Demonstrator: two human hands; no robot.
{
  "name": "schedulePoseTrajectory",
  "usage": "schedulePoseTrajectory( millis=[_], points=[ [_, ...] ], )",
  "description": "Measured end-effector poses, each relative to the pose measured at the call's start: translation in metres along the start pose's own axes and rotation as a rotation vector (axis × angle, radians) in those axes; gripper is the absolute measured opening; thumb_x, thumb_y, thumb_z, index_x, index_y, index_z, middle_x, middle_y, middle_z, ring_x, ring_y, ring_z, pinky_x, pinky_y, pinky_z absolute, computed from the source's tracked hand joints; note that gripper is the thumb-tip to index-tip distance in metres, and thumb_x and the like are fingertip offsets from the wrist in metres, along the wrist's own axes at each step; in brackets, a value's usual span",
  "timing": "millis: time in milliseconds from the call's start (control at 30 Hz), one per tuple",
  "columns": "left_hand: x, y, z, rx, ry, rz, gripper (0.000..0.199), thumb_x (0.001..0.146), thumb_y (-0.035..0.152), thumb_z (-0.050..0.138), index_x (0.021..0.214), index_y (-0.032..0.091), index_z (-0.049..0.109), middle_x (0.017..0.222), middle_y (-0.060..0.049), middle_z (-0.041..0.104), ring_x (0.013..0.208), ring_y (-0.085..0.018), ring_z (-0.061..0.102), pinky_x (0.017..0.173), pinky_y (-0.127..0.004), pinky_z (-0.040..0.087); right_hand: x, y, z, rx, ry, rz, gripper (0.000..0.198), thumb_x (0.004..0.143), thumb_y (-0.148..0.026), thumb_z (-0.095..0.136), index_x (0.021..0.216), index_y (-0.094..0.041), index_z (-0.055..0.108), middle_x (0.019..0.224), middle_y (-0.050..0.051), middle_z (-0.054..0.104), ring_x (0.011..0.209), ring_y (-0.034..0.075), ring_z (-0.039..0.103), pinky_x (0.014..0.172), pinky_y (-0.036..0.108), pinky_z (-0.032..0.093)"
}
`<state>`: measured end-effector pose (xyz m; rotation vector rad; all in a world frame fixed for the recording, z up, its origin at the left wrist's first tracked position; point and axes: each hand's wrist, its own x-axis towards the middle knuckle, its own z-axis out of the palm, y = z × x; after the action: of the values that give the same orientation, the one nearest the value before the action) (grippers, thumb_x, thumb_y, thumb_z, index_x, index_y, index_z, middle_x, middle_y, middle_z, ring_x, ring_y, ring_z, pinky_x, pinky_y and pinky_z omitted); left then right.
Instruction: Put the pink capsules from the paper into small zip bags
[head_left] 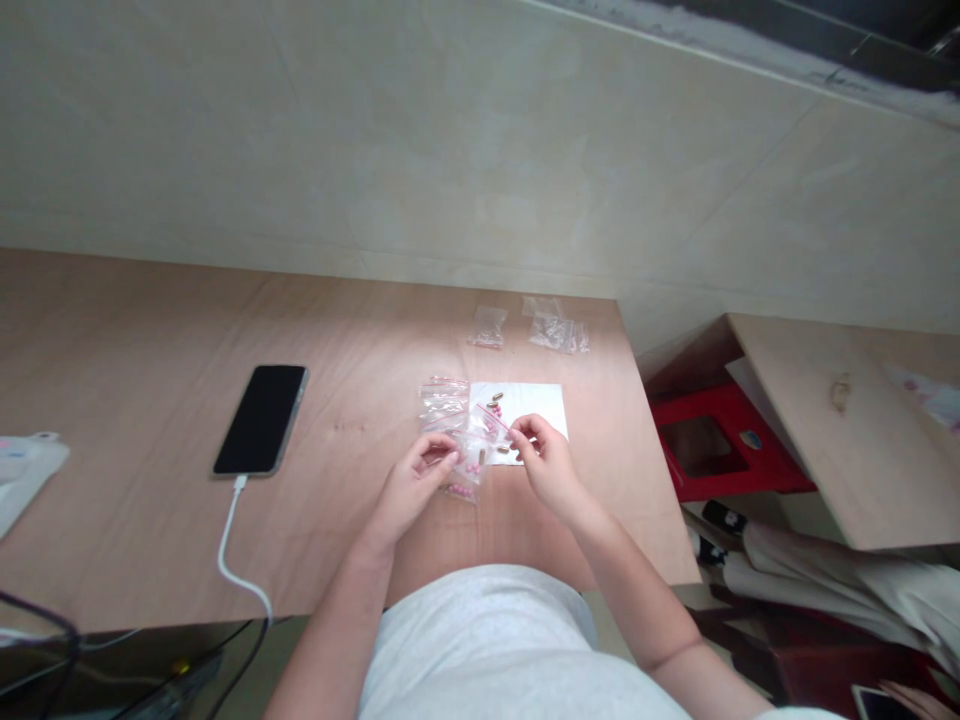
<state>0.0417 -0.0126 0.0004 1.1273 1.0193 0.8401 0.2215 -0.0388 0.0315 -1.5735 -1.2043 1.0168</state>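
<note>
Between my hands is a small clear zip bag [474, 440] with a red-pink seal line and a few pink beads in it. My left hand [421, 475] pinches its left side. My right hand [546, 460] pinches the end of the seal strip at its upper right. Underneath and beside it lie more clear zip bags [444, 392], one with pink beads [460, 491] low down near my left fingers. Just behind my right hand is a white sheet of paper [536, 398], bearing a few gold-coloured pieces [497, 397] and some pink beads, partly hidden by the bag.
Further back on the wooden table [360, 330] lie clear bags [489, 326] and a second pile of bags [556, 330]. A phone [261, 420] on a white cable [229, 545] rests to the left. Past the table's right edge are a red box [712, 445] and another person's legs [825, 575].
</note>
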Motion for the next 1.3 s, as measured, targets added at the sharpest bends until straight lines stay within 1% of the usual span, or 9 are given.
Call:
schedulePoseTrajectory(
  millis=[167, 300, 367, 433, 567, 733, 867, 1067, 1300],
  points=[
    [0.001, -0.001, -0.004, 0.05, 0.006, -0.026, 0.011, 0.068, 0.025, 0.062, 0.071, 0.017, 0.055, 0.077, 0.002, 0.054, 0.075, -0.014, 0.055, 0.069, -0.026, 0.047, -0.002, 0.001, 0.001, -0.068, 0.077, -0.046, 0.012, 0.077, -0.022, 0.042, 0.068, -0.019, 0.047, 0.065, 0.0, 0.049, 0.063, 0.014, 0.047, 0.059, 0.025, 0.037],
    [-0.005, 0.007, -0.011, 0.129, -0.142, -0.031, 0.008, 0.068, 0.022, 0.062, 0.071, 0.017, 0.056, 0.075, 0.002, 0.054, 0.076, -0.015, 0.055, 0.073, -0.03, 0.047, -0.006, -0.004, 0.003, -0.078, 0.107, -0.085, 0.011, 0.078, -0.02, 0.039, 0.07, -0.02, 0.047, 0.066, 0.0, 0.048, 0.063, 0.014, 0.045, 0.06, 0.025, 0.036],
    [-0.009, 0.014, -0.015, 0.205, -0.221, 0.0, 0.01, 0.067, 0.021, 0.063, 0.076, 0.018, 0.057, 0.082, 0.0, 0.055, 0.085, -0.017, 0.054, 0.083, -0.033, 0.043, -0.009, -0.008, 0.004, -0.099, 0.081, -0.121, 0.012, 0.079, -0.018, 0.037, 0.072, -0.02, 0.046, 0.067, 0.001, 0.048, 0.065, 0.014, 0.045, 0.061, 0.025, 0.036],
    [-0.012, 0.023, -0.018, 0.243, -0.206, 0.025, 0.017, 0.07, 0.022, 0.061, 0.086, 0.021, 0.056, 0.093, -0.001, 0.055, 0.096, -0.018, 0.051, 0.089, -0.033, 0.039, -0.011, -0.011, 0.004, -0.146, 0.026, -0.177, 0.012, 0.079, -0.016, 0.037, 0.072, -0.02, 0.046, 0.07, 0.001, 0.049, 0.069, 0.015, 0.046, 0.065, 0.026, 0.036],
    [-0.008, 0.035, -0.016, 0.293, -0.167, 0.085, 0.019, 0.077, 0.025, 0.054, 0.096, 0.021, 0.052, 0.097, -0.002, 0.054, 0.095, -0.018, 0.051, 0.086, -0.031, 0.04, -0.012, -0.012, 0.006, -0.245, -0.065, -0.266, 0.012, 0.078, -0.015, 0.04, 0.071, -0.02, 0.048, 0.074, 0.003, 0.053, 0.074, 0.017, 0.046, 0.074, 0.03, 0.035],
    [0.0, 0.036, -0.007, 0.464, -0.244, 0.149, 0.014, 0.081, 0.027, 0.047, 0.08, 0.017, 0.057, 0.081, -0.001, 0.055, 0.079, -0.016, 0.052, 0.072, -0.026, 0.042, -0.014, -0.008, 0.008, -0.222, -0.016, -0.222, 0.011, 0.08, -0.017, 0.042, 0.073, -0.02, 0.051, 0.073, 0.002, 0.054, 0.074, 0.016, 0.046, 0.074, 0.031, 0.036],
    [-0.002, 0.037, -0.004, 0.506, -0.265, 0.163, 0.017, 0.082, 0.027, 0.043, 0.077, 0.016, 0.056, 0.08, -0.001, 0.054, 0.077, -0.014, 0.051, 0.071, -0.025, 0.041, -0.015, -0.002, 0.008, -0.126, -0.084, -0.156, 0.007, 0.077, -0.024, 0.051, 0.08, -0.019, 0.054, 0.081, 0.003, 0.056, 0.074, 0.015, 0.048, 0.067, 0.027, 0.039],
    [-0.008, 0.043, -0.003, 0.543, -0.319, 0.125, 0.018, 0.083, 0.029, 0.042, 0.079, 0.016, 0.055, 0.077, 0.0, 0.052, 0.073, -0.013, 0.049, 0.066, -0.024, 0.04, -0.013, 0.0, 0.008, -0.091, -0.133, -0.154, 0.008, 0.075, -0.023, 0.055, 0.068, -0.018, 0.054, 0.068, 0.001, 0.054, 0.068, 0.014, 0.047, 0.065, 0.026, 0.038],
    [-0.009, 0.045, 0.003, 0.572, -0.336, 0.162, 0.024, 0.083, 0.027, 0.039, 0.065, 0.016, 0.05, 0.066, 0.003, 0.046, 0.064, -0.011, 0.045, 0.058, -0.021, 0.035, -0.015, -0.004, 0.007, -0.044, -0.173, -0.119, 0.01, 0.072, -0.023, 0.057, 0.065, -0.017, 0.053, 0.066, 0.0, 0.053, 0.065, 0.013, 0.047, 0.062, 0.025, 0.038]
  ],
)
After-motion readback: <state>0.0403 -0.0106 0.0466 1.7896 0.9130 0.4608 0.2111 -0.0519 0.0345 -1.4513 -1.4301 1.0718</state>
